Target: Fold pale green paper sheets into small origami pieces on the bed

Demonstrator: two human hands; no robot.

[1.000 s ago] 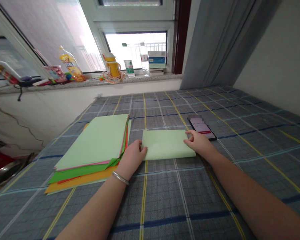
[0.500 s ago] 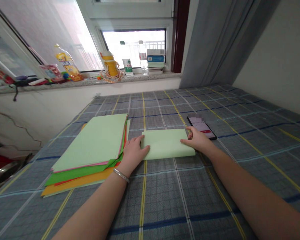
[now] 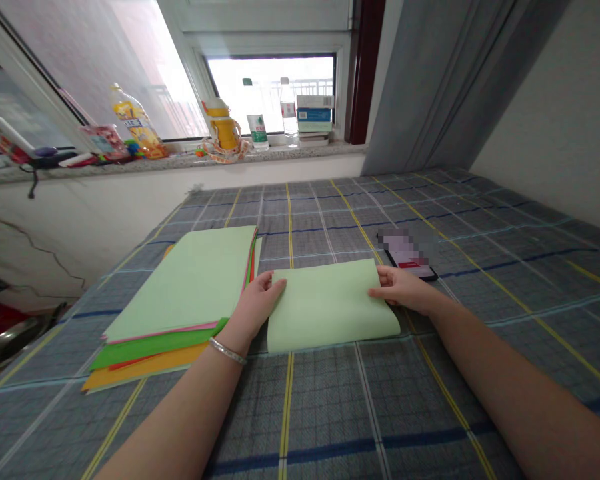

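Note:
A light green sheet of paper (image 3: 330,307) lies folded on the checked bedsheet (image 3: 330,413) in front of me. My left hand (image 3: 253,307) pinches its upper left corner, a silver bangle on the wrist. My right hand (image 3: 403,290) grips the sheet's right edge with closed fingers. To the left lies a stack of coloured paper (image 3: 180,300): light green on top, then pink, green, red and orange.
A phone (image 3: 410,257) with a lit screen lies just beyond my right hand. The windowsill (image 3: 180,160) at the back holds bottles, a yellow jug and boxes. A grey curtain (image 3: 430,87) hangs at the right. The bed's left edge drops to the floor.
The green sheet now shows larger, its near edge closer to me. Both hands shifted from pressing flat on it to gripping its far corners.

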